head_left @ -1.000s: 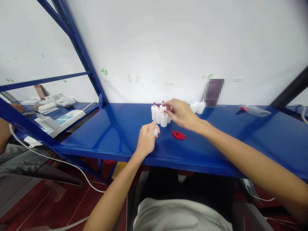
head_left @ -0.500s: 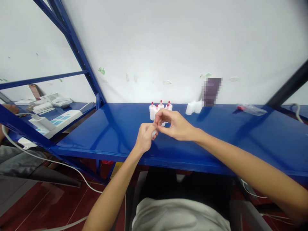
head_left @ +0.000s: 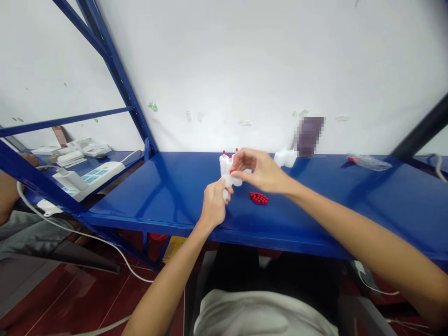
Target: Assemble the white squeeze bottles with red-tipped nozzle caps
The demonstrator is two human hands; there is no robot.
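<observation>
Half a second ago the right hand (head_left: 262,171) was blocking my view of the pile of red caps (head_left: 259,198); it has lifted toward the far side of that pile, and the caps show again. Now it hides the right-hand tips of the standing bottles (head_left: 224,164), beyond the pile. A second ago its fingertips were up among those bottles; they've since come nearer the left hand (head_left: 214,200), to the pile's far left, pinching a red piece (head_left: 233,171).
</observation>
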